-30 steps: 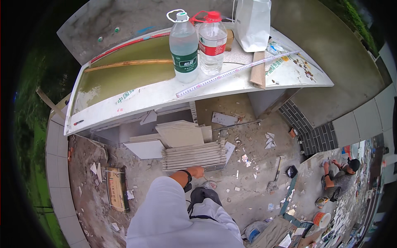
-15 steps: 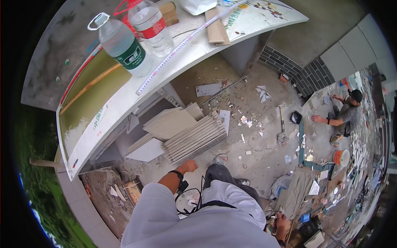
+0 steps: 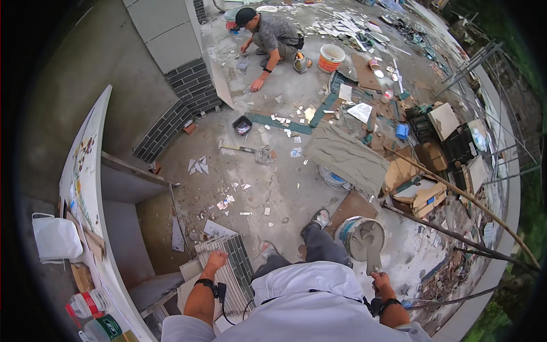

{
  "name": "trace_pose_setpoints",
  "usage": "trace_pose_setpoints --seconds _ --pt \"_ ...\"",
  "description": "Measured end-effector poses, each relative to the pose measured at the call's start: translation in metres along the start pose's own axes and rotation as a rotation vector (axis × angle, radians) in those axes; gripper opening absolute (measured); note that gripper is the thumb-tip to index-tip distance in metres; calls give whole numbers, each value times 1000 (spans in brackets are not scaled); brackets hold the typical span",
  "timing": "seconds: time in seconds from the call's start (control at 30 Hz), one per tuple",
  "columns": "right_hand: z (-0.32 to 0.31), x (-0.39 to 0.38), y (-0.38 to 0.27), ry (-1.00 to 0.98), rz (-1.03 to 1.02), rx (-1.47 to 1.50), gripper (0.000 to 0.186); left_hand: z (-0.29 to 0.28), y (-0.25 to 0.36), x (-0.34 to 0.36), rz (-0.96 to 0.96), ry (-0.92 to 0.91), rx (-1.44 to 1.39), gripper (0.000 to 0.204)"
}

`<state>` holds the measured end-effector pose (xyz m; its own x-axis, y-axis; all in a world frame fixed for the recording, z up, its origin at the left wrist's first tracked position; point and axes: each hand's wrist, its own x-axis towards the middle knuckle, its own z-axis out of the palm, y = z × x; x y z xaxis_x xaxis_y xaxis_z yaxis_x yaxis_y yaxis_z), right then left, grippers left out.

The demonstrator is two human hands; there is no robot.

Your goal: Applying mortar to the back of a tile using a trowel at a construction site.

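Observation:
My right hand (image 3: 380, 281) grips a trowel (image 3: 373, 260). Its grey-coated blade meets the mortar (image 3: 364, 235) at the edge of a round bucket (image 3: 345, 232). Curled into a loose fist, my left hand (image 3: 216, 260) hangs over the stack of tiles (image 3: 238, 263) by my left leg, and nothing shows in it. From this height I cannot tell whether it touches them. The nearest tile has a dark brick pattern on its face; the others show pale edges.
A co-worker (image 3: 276, 37) crouches at the far side beside an orange-and-white bucket (image 3: 331, 58). Left stands a white counter (image 3: 94, 171) carrying bottles (image 3: 91, 304). A hammer (image 3: 239, 149) and tile shards lie ahead. Poles (image 3: 467, 196) and cardboard (image 3: 419, 194) fill the right.
My view has swung to the right, away from the counter. The mortar bucket and the trowel in my right hand have come into sight. My left hand is still near the tile stack.

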<state>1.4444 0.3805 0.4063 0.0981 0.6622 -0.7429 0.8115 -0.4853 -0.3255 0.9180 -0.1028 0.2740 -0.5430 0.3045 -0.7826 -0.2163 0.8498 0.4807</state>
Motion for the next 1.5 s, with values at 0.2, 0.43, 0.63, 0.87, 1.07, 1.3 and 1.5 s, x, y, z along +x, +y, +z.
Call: trace_pose_setpoints --seconds 0.2,0.43,0.63,0.87,1.07,1.3,1.5 --pt "-1 24 34 -139 240 -22 32 15 213 18 169 6 260 38" --pt "-30 97 -46 -218 -14 -4 30 29 363 18 359 51 419 22" --pt "-36 196 -72 3 -385 123 23 39 461 21 342 -47 712 31" --pt "-48 185 -100 -16 -200 250 30 34 466 83 403 -115 739 34" --pt "-14 131 -60 127 -16 17 39 6 466 162 319 -251 706 28" --pt "31 78 -41 247 14 188 38 9 536 240 344 -350 640 28" --pt "43 79 -133 201 17 206 30 15 582 279 392 -452 699 29"
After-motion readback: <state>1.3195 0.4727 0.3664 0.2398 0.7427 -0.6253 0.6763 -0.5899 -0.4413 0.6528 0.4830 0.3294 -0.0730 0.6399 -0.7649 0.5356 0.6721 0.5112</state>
